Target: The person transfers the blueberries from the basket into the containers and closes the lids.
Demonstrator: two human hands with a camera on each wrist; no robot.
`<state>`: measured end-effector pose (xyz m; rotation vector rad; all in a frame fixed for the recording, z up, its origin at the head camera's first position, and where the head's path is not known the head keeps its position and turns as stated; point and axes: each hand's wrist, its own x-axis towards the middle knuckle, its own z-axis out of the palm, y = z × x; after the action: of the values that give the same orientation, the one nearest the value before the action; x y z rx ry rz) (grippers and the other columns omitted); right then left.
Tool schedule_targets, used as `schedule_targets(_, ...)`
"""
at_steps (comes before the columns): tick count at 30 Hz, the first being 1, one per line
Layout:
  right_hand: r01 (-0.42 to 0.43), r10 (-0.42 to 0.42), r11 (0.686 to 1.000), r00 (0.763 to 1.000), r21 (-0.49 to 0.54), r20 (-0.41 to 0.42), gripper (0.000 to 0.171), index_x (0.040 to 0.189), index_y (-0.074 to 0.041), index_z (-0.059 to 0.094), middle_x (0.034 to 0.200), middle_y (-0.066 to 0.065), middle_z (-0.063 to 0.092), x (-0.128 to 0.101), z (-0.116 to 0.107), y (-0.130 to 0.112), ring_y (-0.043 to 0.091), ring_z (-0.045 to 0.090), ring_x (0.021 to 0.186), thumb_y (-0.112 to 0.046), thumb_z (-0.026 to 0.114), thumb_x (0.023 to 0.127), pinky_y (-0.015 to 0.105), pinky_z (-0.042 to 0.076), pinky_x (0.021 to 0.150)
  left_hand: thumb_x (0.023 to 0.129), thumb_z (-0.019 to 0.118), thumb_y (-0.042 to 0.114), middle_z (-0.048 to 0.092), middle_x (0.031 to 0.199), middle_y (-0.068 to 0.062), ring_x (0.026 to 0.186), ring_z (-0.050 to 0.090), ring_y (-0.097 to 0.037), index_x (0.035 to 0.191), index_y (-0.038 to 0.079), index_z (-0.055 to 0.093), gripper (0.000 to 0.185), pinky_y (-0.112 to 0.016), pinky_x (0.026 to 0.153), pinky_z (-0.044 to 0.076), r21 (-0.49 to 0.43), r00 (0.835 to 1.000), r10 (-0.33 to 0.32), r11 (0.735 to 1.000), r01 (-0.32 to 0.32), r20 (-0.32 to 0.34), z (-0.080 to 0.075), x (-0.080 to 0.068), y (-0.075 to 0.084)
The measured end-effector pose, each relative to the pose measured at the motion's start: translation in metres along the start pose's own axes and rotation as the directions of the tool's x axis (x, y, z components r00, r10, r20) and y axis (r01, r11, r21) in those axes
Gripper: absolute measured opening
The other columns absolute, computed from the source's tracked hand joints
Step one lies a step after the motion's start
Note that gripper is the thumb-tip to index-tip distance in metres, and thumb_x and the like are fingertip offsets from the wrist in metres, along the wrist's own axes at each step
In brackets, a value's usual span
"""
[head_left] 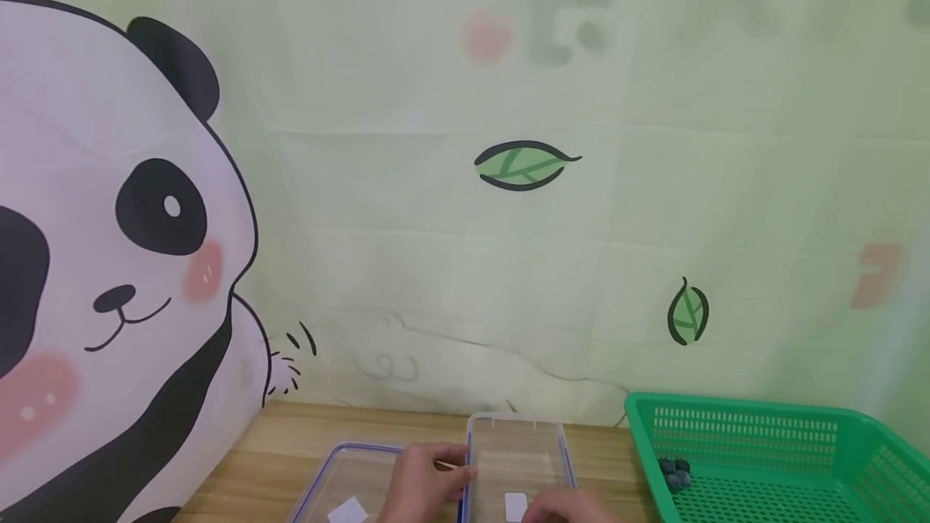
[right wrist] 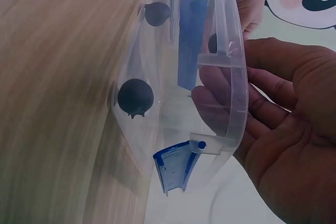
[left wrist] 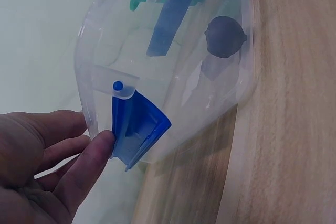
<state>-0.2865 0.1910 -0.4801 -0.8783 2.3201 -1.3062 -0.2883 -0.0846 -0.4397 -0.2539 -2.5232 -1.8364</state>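
Clear plastic container (head_left: 516,420) at the near edge of the wooden desk (head_left: 305,434), open-topped, its lid (head_left: 341,452) lying flat just to its left; at least two blueberries (right wrist: 135,97) inside against the floor of the box. Left hand (left wrist: 47,150) at the container's left end, fingers (left wrist: 89,161) mostly straight and released, one tip pressed against the hinged blue latch (left wrist: 139,129), nothing clenched. Right hand (right wrist: 283,145) at the opposite end, palm cupped, thumb over the rim and fingers curved round the clear wall, grasping the container beside the second blue latch (right wrist: 176,169). Green plastic basket (head_left: 726,410) off to the right on the desk, a few more blueberries (head_left: 676,470) in its near-left corner, well apart from both hands. Likely trouble from here: uneven pull from the two ends tilting the light box and rolling the loose berries out over the rim; a latch snapping shut on a fingertip if pushed hard; slick plastic slipping out of the one-handed hold near the desk edge; a sideways nudge knocking the lid out of place
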Motion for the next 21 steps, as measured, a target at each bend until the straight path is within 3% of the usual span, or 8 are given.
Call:
schedule_targets(4,0.047,-0.047,0.999,0.999,0.002,0.006,0.009,0.108,-0.025,0.078,0.095,-0.007,0.075,0.019,-0.001,0.067,0.012,0.072,0.087,-0.029,0.073,0.102,0.029,0.06,0.075,0.088,0.083,-0.003,0.075,0.094,-0.008,0.079,0.073,-0.019,0.111,-0.009,0.077,0.025,-0.032,0.066,0.067,-0.006,1.0,0.011,1.0,-0.011,0.003,0.0,0.0,0.0)
schedule_targets(8,0.061,-0.061,0.998,0.998,0.003,-0.004,0.009,0.108,-0.027,0.078,0.095,-0.008,0.076,0.025,-0.001,0.086,0.011,0.072,0.087,-0.031,0.074,0.101,0.026,0.059,0.074,0.089,0.083,-0.002,0.075,0.095,-0.007,0.079,0.073,-0.019,0.112,-0.009,0.077,0.025,-0.032,0.067,0.067,-0.005,1.0,0.01,1.0,-0.01,0.009,-0.001,-0.001,0.0)
schedule_targets(11,0.03,-0.03,0.999,1.0,-0.011,0.002,0.011,0.109,-0.025,0.077,0.096,-0.008,0.075,0.018,-0.001,0.062,0.01,0.071,0.088,-0.031,0.074,0.101,0.027,0.06,0.076,0.089,0.084,0.0,0.076,0.096,-0.007,0.078,0.073,-0.019,0.112,-0.007,0.077,0.025,-0.033,0.067,0.067,-0.001,1.0,0.011,1.0,-0.011,0.012,-0.002,-0.001,0.0)
schedule_targets(16,-0.113,0.113,0.993,0.994,0.016,0.011,0.017,0.116,-0.013,0.074,0.104,-0.002,0.073,-0.008,-0.007,-0.029,0.018,0.069,0.097,-0.024,0.073,0.103,0.039,0.061,0.09,0.089,0.083,0.0,0.076,0.097,-0.008,0.078,0.073,-0.019,0.112,-0.008,0.077,0.025,-0.034,0.067,0.067,0.008,1.0,0.013,1.0,-0.014,0.016,-0.002,-0.001,0.0)
schedule_targets(18,-0.141,0.142,0.99,0.989,0.024,-0.041,0.016,0.115,-0.008,0.073,0.104,0.0,0.073,-0.021,-0.01,-0.067,0.02,0.068,0.097,-0.017,0.073,0.102,0.042,0.061,0.091,0.089,0.083,-0.001,0.076,0.096,-0.008,0.078,0.073,-0.019,0.112,-0.009,0.077,0.025,-0.033,0.067,0.067,0.01,1.0,0.013,1.0,-0.013,0.017,-0.002,-0.001,0.0)
schedule_targets(21,-0.097,0.09,0.995,0.985,-0.035,-0.146,0.011,0.112,-0.007,0.074,0.103,0.0,0.074,-0.036,-0.015,-0.101,0.02,0.07,0.096,-0.011,0.072,0.102,0.04,0.062,0.088,0.09,0.082,-0.002,0.076,0.095,-0.008,0.077,0.073,-0.019,0.113,-0.01,0.076,0.025,-0.033,0.067,0.067,0.003,1.0,0.006,1.0,-0.006,0.017,-0.001,-0.001,0.001)
